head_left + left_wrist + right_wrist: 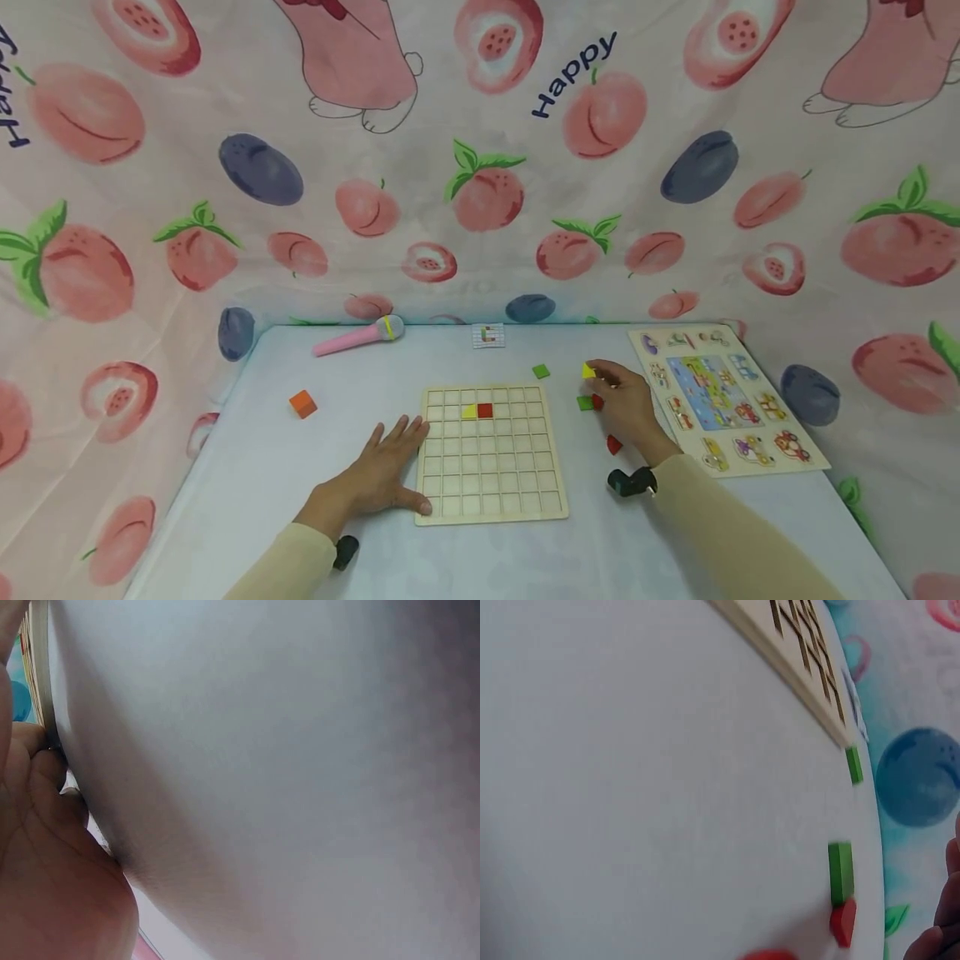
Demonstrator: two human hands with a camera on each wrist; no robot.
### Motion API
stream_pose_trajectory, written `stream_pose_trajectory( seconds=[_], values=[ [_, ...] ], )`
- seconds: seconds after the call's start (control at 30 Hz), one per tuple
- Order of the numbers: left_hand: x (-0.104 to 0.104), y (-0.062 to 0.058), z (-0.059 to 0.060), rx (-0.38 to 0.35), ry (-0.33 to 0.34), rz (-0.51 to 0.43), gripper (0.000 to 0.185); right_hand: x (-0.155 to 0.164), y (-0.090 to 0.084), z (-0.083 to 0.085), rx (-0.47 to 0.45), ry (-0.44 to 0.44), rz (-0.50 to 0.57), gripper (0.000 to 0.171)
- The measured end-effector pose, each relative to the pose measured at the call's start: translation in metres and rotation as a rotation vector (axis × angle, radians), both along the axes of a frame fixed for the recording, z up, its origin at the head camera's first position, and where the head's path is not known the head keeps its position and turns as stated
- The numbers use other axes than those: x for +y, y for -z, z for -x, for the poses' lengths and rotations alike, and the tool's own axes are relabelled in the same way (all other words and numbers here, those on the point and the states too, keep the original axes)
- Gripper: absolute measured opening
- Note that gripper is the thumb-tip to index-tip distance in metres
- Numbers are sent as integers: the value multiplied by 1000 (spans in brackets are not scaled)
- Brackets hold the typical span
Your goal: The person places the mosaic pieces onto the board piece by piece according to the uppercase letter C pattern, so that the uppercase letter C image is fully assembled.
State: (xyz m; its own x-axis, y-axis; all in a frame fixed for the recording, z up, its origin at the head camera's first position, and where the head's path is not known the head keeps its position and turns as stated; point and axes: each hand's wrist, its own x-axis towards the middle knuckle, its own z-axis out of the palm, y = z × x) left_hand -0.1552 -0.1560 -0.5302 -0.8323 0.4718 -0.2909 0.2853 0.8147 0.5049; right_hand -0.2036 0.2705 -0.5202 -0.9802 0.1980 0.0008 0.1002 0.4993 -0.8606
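Observation:
A wooden grid board (491,510) lies in the middle of the table, with a yellow piece (469,411) and a red square (485,410) side by side in its upper cells. My left hand (378,475) rests at the board's left edge, fingers straight and spread, thumb at the lower corner. To the right of the board, my right hand (626,408) pinches a yellow triangular block (588,371) between thumb and fingers. Below that hand lie a green block (841,872) and a red block (844,922), touching. Another red block (614,444) sits nearer me.
A separate green block (541,371) lies beyond the board's upper right corner. At the back are a pink toy microphone (348,340) and a small pattern card (488,336). An orange cube (303,404) stands left; a picture puzzle board (780,462) lies right.

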Motion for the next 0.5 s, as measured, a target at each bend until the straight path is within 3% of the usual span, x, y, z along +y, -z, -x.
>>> stream_pose_trajectory(
  seconds=[0.23,0.5],
  values=[
    [1,0,0,-2,-5,-3,135,-32,-1,-5,85,-21,12,31],
    [2,0,0,-6,-16,-10,136,-75,1,-9,73,-77,53,31]
  ],
)
